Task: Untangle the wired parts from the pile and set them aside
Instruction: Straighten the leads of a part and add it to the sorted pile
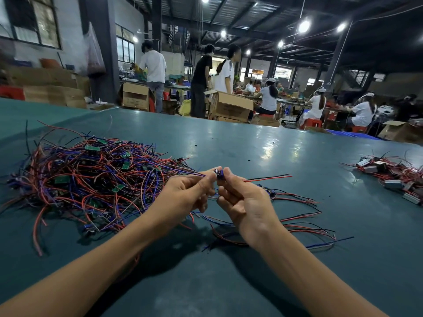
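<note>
- My right hand [242,202] pinches a small blue wired part [219,174] between thumb and forefinger, with the other fingers curled in below.
- My left hand [183,195] pinches the same part from the pile side, fingertips pressed where the wires leave it.
- The part is held in the air just right of the pile [91,179], clear of the table [229,138].
- Its red and black leads [267,178] stick out free, pointing away from the pile. Purple wires run from my left fingertips back into the pile's near edge (whether they belong to this part or merely cross it, I cannot tell).
- I judge the step to be freeing one part: it is lifted, but not shown to be loose.
- The next move, as I read it, is to draw the part away from the pile with the right hand while the left slides along the trailing wires, slowly, so no neighbours get dragged out.
- It then belongs with the set-aside wires [297,216] lying just right of the pile.
- Far right of the pile sits a separate heap of boxed parts [389,175].
</note>
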